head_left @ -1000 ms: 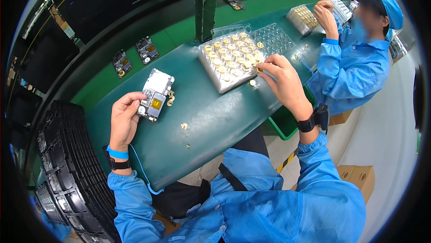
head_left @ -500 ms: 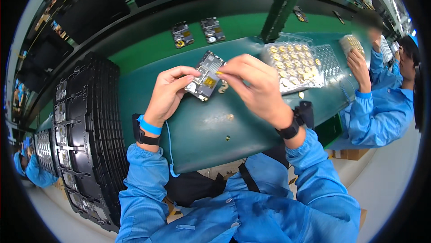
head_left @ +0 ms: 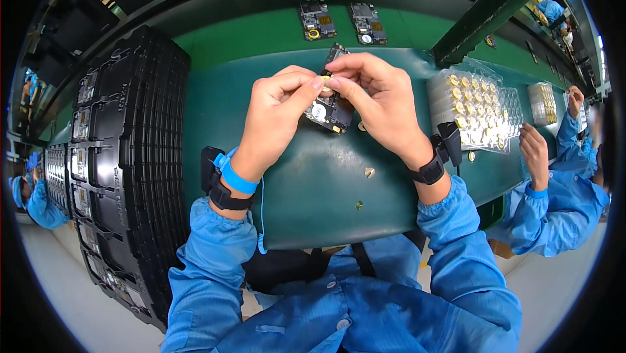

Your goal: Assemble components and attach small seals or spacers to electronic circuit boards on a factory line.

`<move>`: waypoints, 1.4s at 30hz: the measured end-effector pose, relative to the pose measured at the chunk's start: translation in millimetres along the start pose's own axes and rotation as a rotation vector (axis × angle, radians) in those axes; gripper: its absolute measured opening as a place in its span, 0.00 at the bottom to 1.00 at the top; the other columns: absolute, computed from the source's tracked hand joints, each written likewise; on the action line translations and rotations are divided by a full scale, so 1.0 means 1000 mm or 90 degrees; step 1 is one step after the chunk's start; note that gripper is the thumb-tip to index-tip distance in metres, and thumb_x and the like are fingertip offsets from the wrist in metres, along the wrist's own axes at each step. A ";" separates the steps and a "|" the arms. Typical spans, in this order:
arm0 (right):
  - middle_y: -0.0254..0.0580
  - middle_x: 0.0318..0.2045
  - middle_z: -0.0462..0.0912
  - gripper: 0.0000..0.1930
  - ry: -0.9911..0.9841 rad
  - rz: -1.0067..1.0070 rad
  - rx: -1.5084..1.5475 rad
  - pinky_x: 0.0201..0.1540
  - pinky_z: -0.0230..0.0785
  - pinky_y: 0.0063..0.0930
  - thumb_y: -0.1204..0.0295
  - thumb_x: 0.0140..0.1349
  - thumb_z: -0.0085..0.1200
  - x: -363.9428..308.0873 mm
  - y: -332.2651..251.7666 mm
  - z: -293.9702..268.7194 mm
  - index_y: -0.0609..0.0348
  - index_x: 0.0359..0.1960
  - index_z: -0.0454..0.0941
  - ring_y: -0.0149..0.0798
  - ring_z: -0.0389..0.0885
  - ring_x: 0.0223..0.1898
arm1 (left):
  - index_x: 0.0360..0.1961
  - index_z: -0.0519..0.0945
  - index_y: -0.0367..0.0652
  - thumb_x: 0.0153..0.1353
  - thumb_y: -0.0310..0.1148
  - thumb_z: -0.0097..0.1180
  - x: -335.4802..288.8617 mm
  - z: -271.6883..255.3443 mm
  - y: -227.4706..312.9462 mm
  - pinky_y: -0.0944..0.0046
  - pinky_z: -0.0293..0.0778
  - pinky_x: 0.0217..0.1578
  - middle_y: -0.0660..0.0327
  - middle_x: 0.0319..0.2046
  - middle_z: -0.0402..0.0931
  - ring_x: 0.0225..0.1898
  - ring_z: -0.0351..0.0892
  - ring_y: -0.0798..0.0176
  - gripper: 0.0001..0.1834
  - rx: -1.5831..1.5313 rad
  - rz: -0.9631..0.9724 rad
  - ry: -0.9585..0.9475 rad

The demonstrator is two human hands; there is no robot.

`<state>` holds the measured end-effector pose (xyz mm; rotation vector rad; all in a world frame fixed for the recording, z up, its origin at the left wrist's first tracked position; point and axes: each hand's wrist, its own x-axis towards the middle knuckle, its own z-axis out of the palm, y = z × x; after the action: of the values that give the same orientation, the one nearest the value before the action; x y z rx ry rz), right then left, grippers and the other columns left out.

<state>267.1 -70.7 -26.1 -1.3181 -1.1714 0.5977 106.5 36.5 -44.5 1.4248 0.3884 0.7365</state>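
Note:
My left hand [head_left: 277,108] and my right hand [head_left: 385,98] meet over the table, thumbs and forefingers pinching a small yellow-edged disc [head_left: 327,84] between them. Directly under the fingers is a dark circuit board [head_left: 331,117], tilted, with a white round part near its lower left. My fingers hide its middle, and I cannot tell whether they also touch it. Another small disc [head_left: 362,126] lies beside the board, by my right hand. To the right, a stack of clear plastic trays [head_left: 438,102] holds several similar yellow-edged discs.
Two more circuit boards [head_left: 317,20] lie on the green strip at the back. Tall stacked black trays [head_left: 147,177] stand at left. A dark post [head_left: 486,17] rises at back right. Small scraps [head_left: 370,172] lie on the green mat [head_left: 313,203]. A co-worker's hand [head_left: 535,154] is at right.
My left hand has left the board's edge and come to the disc, joining my right hand there. The board now sits beneath both hands. The whole view has shifted.

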 end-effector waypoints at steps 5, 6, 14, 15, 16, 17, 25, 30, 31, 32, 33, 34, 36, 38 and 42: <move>0.44 0.38 0.85 0.10 -0.029 -0.289 -0.257 0.42 0.81 0.35 0.78 0.62 0.67 0.002 0.012 -0.006 0.63 0.45 0.86 0.47 0.86 0.39 | 0.40 0.87 0.31 0.75 0.29 0.56 0.003 0.000 -0.005 0.71 0.76 0.44 0.62 0.35 0.86 0.39 0.82 0.73 0.12 -0.099 -0.043 0.017; 0.44 0.38 0.85 0.10 -0.030 -0.288 -0.256 0.42 0.81 0.35 0.78 0.62 0.67 0.002 0.012 -0.007 0.63 0.45 0.86 0.47 0.86 0.39 | 0.40 0.87 0.31 0.75 0.29 0.56 0.003 -0.001 -0.005 0.71 0.76 0.44 0.62 0.35 0.86 0.39 0.82 0.73 0.12 -0.099 -0.044 0.018; 0.45 0.41 0.86 0.12 -0.059 -0.377 -0.300 0.47 0.80 0.39 0.78 0.59 0.68 -0.001 0.013 -0.006 0.63 0.45 0.86 0.50 0.85 0.42 | 0.35 0.86 0.33 0.76 0.35 0.57 0.003 -0.001 -0.002 0.72 0.71 0.37 0.65 0.31 0.84 0.34 0.77 0.76 0.16 -0.074 -0.049 0.002; 0.45 0.41 0.86 0.12 -0.057 -0.377 -0.299 0.47 0.80 0.39 0.78 0.59 0.68 -0.001 0.012 -0.005 0.63 0.45 0.86 0.50 0.85 0.42 | 0.35 0.86 0.33 0.76 0.35 0.57 0.003 -0.003 -0.003 0.72 0.71 0.37 0.65 0.31 0.84 0.34 0.77 0.76 0.16 -0.071 -0.050 0.000; 0.46 0.41 0.86 0.12 -0.054 -0.377 -0.289 0.47 0.80 0.39 0.78 0.59 0.68 -0.001 0.011 -0.003 0.63 0.45 0.86 0.50 0.85 0.42 | 0.35 0.86 0.34 0.76 0.35 0.58 0.003 -0.005 -0.004 0.72 0.71 0.37 0.65 0.31 0.84 0.34 0.77 0.76 0.16 -0.071 -0.049 -0.001; 0.46 0.41 0.86 0.12 -0.051 -0.378 -0.278 0.47 0.80 0.39 0.78 0.59 0.68 -0.001 0.010 -0.002 0.63 0.45 0.86 0.50 0.85 0.42 | 0.35 0.86 0.34 0.76 0.35 0.58 0.003 -0.006 -0.005 0.72 0.71 0.37 0.65 0.31 0.83 0.34 0.77 0.76 0.15 -0.070 -0.049 -0.002; 0.47 0.38 0.86 0.10 -0.018 -0.338 -0.231 0.45 0.79 0.41 0.80 0.59 0.67 -0.003 0.015 -0.001 0.64 0.42 0.84 0.52 0.85 0.40 | 0.35 0.85 0.33 0.73 0.31 0.61 0.002 0.000 0.000 0.71 0.71 0.40 0.63 0.35 0.83 0.37 0.77 0.74 0.12 -0.033 -0.006 0.000; 0.48 0.37 0.85 0.09 -0.003 -0.358 -0.229 0.45 0.79 0.41 0.81 0.59 0.65 -0.004 0.016 0.001 0.65 0.41 0.83 0.52 0.85 0.40 | 0.35 0.85 0.33 0.73 0.27 0.61 0.001 0.001 0.002 0.70 0.71 0.44 0.61 0.38 0.83 0.39 0.77 0.72 0.09 -0.027 -0.016 -0.003; 0.48 0.37 0.85 0.09 -0.004 -0.355 -0.232 0.45 0.79 0.41 0.81 0.59 0.65 -0.004 0.015 0.002 0.65 0.41 0.83 0.52 0.85 0.39 | 0.35 0.85 0.33 0.73 0.27 0.61 0.001 0.001 0.001 0.70 0.72 0.44 0.61 0.38 0.83 0.39 0.78 0.72 0.09 -0.037 -0.012 -0.001; 0.48 0.37 0.85 0.09 -0.005 -0.351 -0.236 0.45 0.79 0.40 0.82 0.59 0.65 -0.004 0.015 0.002 0.65 0.41 0.83 0.52 0.85 0.39 | 0.35 0.85 0.33 0.73 0.27 0.61 0.001 0.001 -0.001 0.70 0.72 0.44 0.61 0.38 0.83 0.40 0.78 0.72 0.09 -0.047 -0.008 0.002; 0.48 0.37 0.85 0.09 -0.005 -0.351 -0.235 0.45 0.79 0.40 0.82 0.59 0.65 -0.004 0.016 0.002 0.65 0.41 0.83 0.52 0.85 0.39 | 0.35 0.85 0.33 0.73 0.27 0.61 0.001 0.000 -0.001 0.70 0.72 0.44 0.61 0.38 0.83 0.40 0.78 0.72 0.09 -0.046 -0.007 0.002; 0.48 0.36 0.85 0.09 -0.002 -0.353 -0.233 0.45 0.79 0.40 0.82 0.59 0.65 -0.004 0.016 0.002 0.65 0.41 0.83 0.52 0.85 0.39 | 0.34 0.85 0.33 0.73 0.27 0.61 0.002 0.000 -0.002 0.70 0.72 0.44 0.61 0.38 0.83 0.39 0.78 0.72 0.09 -0.044 -0.008 0.004; 0.48 0.36 0.85 0.09 0.001 -0.356 -0.230 0.45 0.79 0.40 0.82 0.58 0.65 -0.004 0.016 0.003 0.65 0.41 0.82 0.52 0.85 0.39 | 0.34 0.85 0.33 0.73 0.27 0.61 0.002 -0.001 -0.002 0.70 0.72 0.44 0.61 0.38 0.83 0.39 0.78 0.71 0.09 -0.040 -0.009 0.008; 0.48 0.35 0.85 0.09 0.004 -0.359 -0.217 0.44 0.78 0.40 0.82 0.58 0.65 -0.004 0.015 0.004 0.64 0.40 0.82 0.52 0.85 0.38 | 0.34 0.85 0.33 0.73 0.27 0.60 0.001 -0.002 -0.001 0.70 0.72 0.43 0.61 0.37 0.83 0.39 0.78 0.72 0.10 -0.042 -0.013 0.008; 0.47 0.34 0.84 0.09 0.007 -0.358 -0.227 0.43 0.78 0.40 0.83 0.58 0.65 -0.005 0.018 0.003 0.64 0.40 0.82 0.51 0.84 0.37 | 0.34 0.85 0.33 0.73 0.28 0.60 0.001 0.001 0.000 0.70 0.71 0.43 0.61 0.37 0.83 0.39 0.78 0.72 0.10 -0.032 -0.010 0.001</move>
<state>267.5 -69.7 -44.7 -1.1972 -1.6066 -0.0294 108.0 36.4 -44.3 1.3728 0.3796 0.7307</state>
